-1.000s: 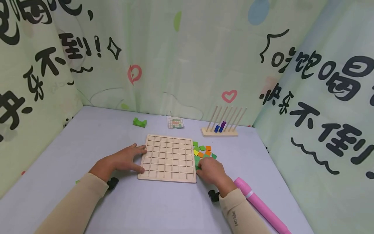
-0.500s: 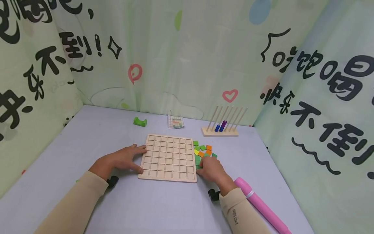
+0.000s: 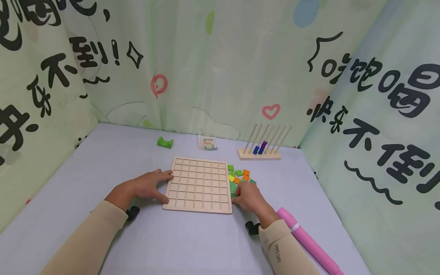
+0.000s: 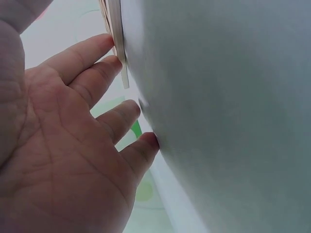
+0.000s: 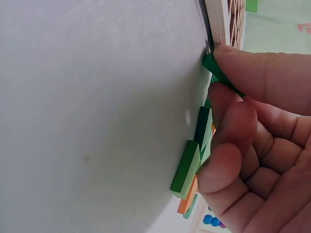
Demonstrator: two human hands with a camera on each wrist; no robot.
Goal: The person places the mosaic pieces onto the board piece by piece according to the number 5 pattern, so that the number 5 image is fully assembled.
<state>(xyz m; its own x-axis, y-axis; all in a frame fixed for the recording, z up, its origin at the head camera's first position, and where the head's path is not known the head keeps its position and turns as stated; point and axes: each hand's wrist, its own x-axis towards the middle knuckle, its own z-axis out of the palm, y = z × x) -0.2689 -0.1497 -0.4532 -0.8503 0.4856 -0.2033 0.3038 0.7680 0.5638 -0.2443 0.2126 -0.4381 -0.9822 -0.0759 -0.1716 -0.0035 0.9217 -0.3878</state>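
Observation:
A light wooden grid board (image 3: 198, 185) with square recesses lies flat on the table. My left hand (image 3: 146, 187) rests along its left edge, thumb spread towards the near corner; in the left wrist view two fingertips (image 4: 114, 60) touch the board's side (image 4: 117, 39) and the fingers are fairly straight. At the board's right edge my right hand (image 3: 250, 196) pinches a dark green square tile (image 5: 219, 74) between thumb and forefinger, the tile tilted. Around these fingers lie loose tiles: green (image 5: 184, 170), orange (image 3: 246, 172) and yellow (image 3: 231, 178), some partly hidden by the hand.
Behind the board are a green curved block (image 3: 165, 143), a small printed pattern card (image 3: 207, 143) and a wooden bead rack (image 3: 259, 154) with blue and purple beads. A pink tube-shaped object (image 3: 309, 240) lies beside my right forearm. Printed curtains (image 3: 220, 76) enclose the table.

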